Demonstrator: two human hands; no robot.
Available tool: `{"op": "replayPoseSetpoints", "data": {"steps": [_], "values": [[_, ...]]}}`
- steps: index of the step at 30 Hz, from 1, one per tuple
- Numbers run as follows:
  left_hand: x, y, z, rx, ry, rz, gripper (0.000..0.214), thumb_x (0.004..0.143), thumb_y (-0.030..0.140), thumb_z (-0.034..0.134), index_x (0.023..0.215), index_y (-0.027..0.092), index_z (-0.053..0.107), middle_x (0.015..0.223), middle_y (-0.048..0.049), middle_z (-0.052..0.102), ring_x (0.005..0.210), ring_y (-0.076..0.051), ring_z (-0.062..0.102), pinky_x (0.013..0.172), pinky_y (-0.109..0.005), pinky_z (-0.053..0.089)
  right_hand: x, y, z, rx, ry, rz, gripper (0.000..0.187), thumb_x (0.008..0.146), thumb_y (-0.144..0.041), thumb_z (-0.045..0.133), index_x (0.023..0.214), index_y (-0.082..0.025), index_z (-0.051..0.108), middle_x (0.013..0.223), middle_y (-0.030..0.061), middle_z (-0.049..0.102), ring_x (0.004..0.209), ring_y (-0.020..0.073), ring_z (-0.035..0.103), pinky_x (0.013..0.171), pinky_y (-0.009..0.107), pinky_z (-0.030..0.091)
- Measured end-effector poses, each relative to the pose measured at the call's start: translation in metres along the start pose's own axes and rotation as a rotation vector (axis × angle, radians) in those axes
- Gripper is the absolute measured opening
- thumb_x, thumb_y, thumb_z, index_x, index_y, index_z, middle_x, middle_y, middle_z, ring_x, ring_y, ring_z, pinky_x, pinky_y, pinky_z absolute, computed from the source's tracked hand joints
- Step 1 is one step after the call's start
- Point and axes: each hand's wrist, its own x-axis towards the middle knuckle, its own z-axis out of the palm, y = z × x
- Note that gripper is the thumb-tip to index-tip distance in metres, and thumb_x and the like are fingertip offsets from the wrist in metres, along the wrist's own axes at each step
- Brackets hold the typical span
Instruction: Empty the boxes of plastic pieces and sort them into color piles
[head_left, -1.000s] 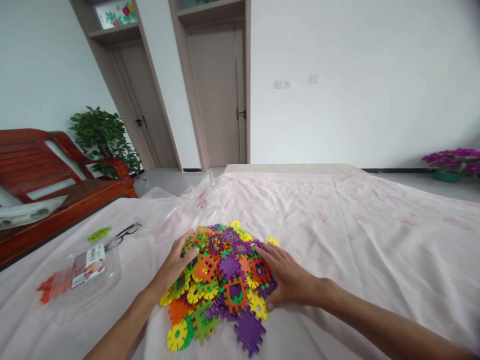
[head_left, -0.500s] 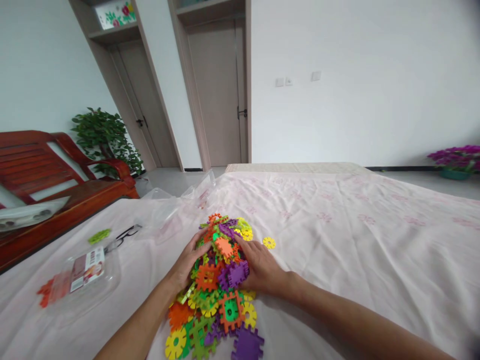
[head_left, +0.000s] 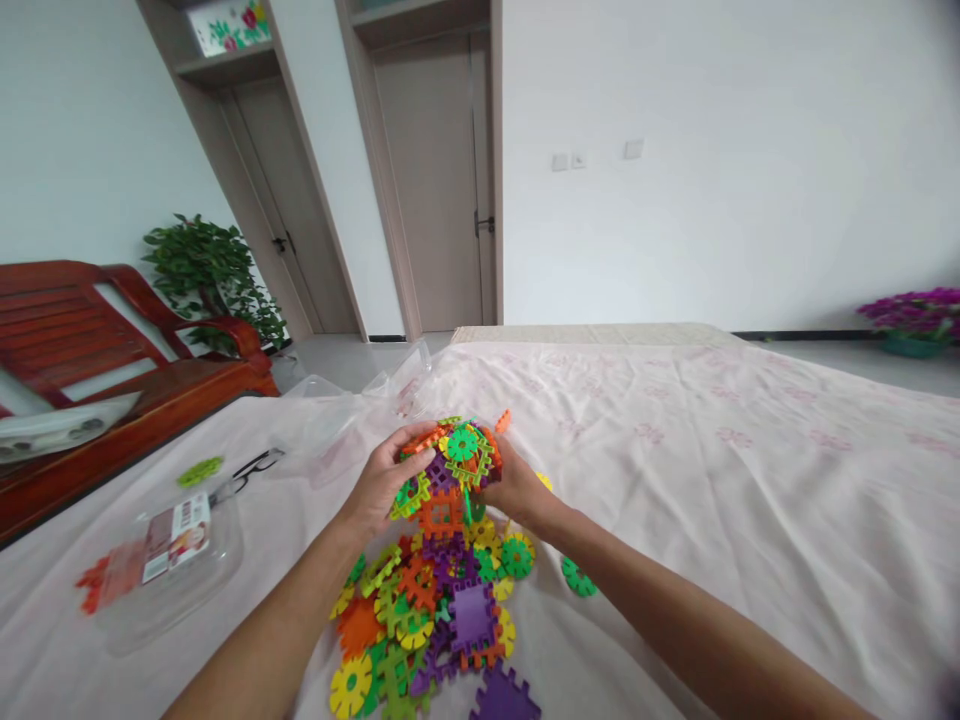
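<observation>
A heap of toothed plastic building pieces [head_left: 420, 600], square and flower-shaped, in orange, purple, green and yellow, lies on the bed sheet. At the heap's far end, my left hand [head_left: 381, 480] is closed around the left side of a bunch of these pieces [head_left: 442, 465]. My right hand [head_left: 517, 485] grips the same bunch from the right, its fingers partly hidden behind the pieces. An orange piece [head_left: 503, 420] sticks out above the right hand. To the right, a green round piece [head_left: 577, 577] lies beside my right forearm.
On the left lie a clear plastic container [head_left: 180, 560] with a label, orange pieces [head_left: 101, 580], a green piece [head_left: 200, 471] and a pair of glasses [head_left: 255, 465]. Behind them is a crumpled clear bag [head_left: 322, 430]. A wooden bench [head_left: 120, 370] stands at far left.
Both hands have lifted a bunch of pieces from the heap's far part. Several pieces have shifted or tumbled down, and a green round one now lies to the right.
</observation>
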Motion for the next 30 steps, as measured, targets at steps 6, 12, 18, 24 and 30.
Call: {"op": "replayPoseSetpoints", "data": {"steps": [6,12,18,24,30], "values": [[0.002,0.019,-0.008,0.154,-0.058,0.023,0.057,0.077,0.044,0.074,0.126,0.02,0.06,0.127,-0.01,0.064,0.106,-0.024,0.065,0.089,-0.033,0.053,-0.004,-0.015,-0.023,-0.401,-0.018,0.036,0.089,0.066,-0.021,0.075,0.145,-0.022,0.034,0.135,0.012,0.052,0.12,0.0271,0.054,0.103,0.045,0.044],[-0.037,0.014,-0.041,0.673,-0.196,0.044,0.076,0.071,0.06,0.072,0.137,0.028,0.055,0.152,-0.0099,0.041,0.142,-0.034,0.034,0.116,-0.048,0.028,-0.049,-0.027,-0.04,-0.826,-0.262,-0.011,0.115,0.061,-0.042,0.084,0.155,-0.026,0.02,0.158,0.0173,0.022,0.144,0.037,0.025,0.113,0.054,0.029],[-0.108,-0.048,-0.103,1.328,-0.337,-0.072,0.138,0.039,0.065,0.085,0.155,0.031,0.018,0.163,-0.0167,0.006,0.146,-0.046,0.014,0.113,-0.06,0.024,-0.096,-0.034,-0.039,-0.854,-0.543,-0.009,0.134,0.05,-0.062,0.086,0.156,-0.032,0.01,0.162,0.0169,0.013,0.144,0.044,0.021,0.112,0.06,0.025],[-0.126,-0.083,-0.088,1.453,-0.198,0.122,0.122,0.056,0.057,0.08,0.156,0.031,0.014,0.164,-0.0134,0.007,0.145,-0.046,0.018,0.114,-0.058,0.026,-0.099,-0.02,-0.014,-0.954,-0.548,0.032,0.13,0.051,-0.066,0.082,0.156,-0.031,0.015,0.162,0.018,0.008,0.143,0.0489,0.016,0.11,0.069,0.018],[-0.098,-0.073,-0.04,1.287,-0.144,0.219,0.099,0.066,0.034,0.077,0.152,0.034,0.028,0.161,-0.0073,0.022,0.145,-0.036,0.027,0.117,-0.051,0.031,-0.088,-0.005,0.003,-0.962,-0.372,-0.07,0.11,0.063,-0.052,0.08,0.154,-0.026,0.024,0.159,0.0181,0.021,0.14,0.0424,0.028,0.109,0.06,0.031]]}}
